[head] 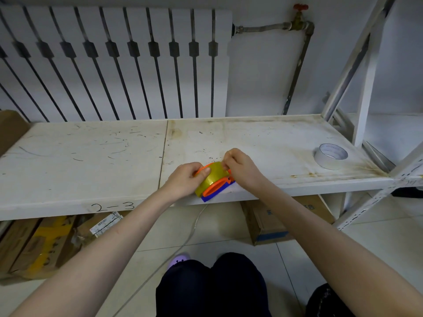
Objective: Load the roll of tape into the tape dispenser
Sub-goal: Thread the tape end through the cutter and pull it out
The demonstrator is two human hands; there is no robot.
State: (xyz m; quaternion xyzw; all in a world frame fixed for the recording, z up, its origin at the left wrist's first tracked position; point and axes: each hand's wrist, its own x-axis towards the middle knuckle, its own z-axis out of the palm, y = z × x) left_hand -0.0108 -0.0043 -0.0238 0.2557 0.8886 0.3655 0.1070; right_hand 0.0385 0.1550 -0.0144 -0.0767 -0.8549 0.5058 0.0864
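Note:
A yellowish clear roll of tape (214,177) sits inside an orange tape dispenser (212,189) with a blue base (216,195), at the front edge of the white shelf board (91,161). My left hand (185,179) grips the roll and dispenser from the left, thumb on the tape. On the right, my right hand (240,167) pinches at the top of the roll with its fingertips; whether it holds the tape's loose end is hidden by the fingers.
A second, white roll of tape (330,156) lies at the shelf's right end beside the white metal upright (368,106). A radiator (114,62) stands behind. Cardboard boxes (272,223) and a cable lie on the floor under the shelf. My knees are below.

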